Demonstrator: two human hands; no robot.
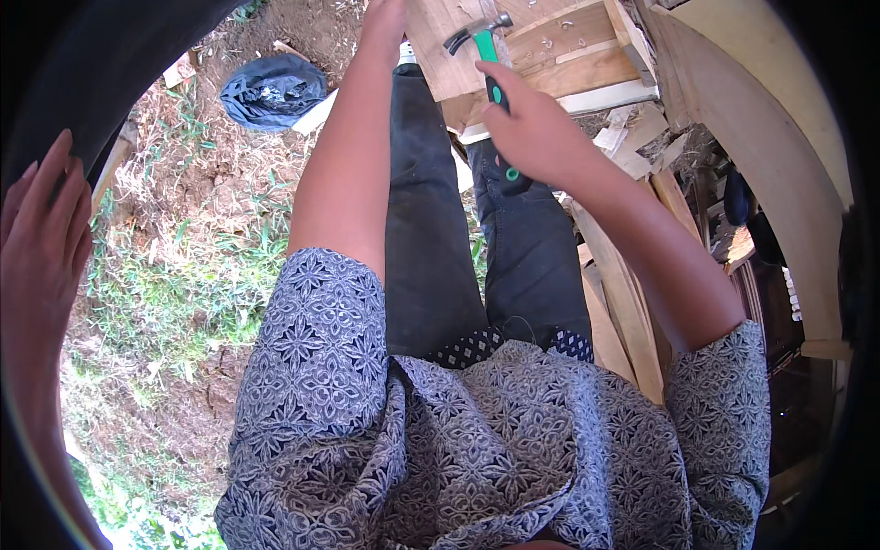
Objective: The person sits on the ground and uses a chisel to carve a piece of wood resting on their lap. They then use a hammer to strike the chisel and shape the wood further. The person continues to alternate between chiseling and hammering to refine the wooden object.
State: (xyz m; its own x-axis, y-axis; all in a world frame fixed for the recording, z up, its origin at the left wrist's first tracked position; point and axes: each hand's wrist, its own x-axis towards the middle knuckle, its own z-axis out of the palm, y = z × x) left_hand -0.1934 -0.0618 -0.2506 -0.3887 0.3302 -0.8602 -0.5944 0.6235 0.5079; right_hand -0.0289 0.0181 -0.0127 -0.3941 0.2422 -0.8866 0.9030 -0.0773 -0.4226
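Observation:
My right hand is wrapped round the handle of a claw hammer with a green and black grip. The hammer's metal head is over a light wooden board at the top of the view. My left hand is beside the board's left edge, cut off by the upper rim, so its fingers are hidden. Right of the board, planks form a wooden box-like structure with small shavings on it.
A black plastic bag lies on grassy soil to the left. Offcuts and long planks lie on the right, near a large curved wooden piece. Another person's hand shows at the left rim.

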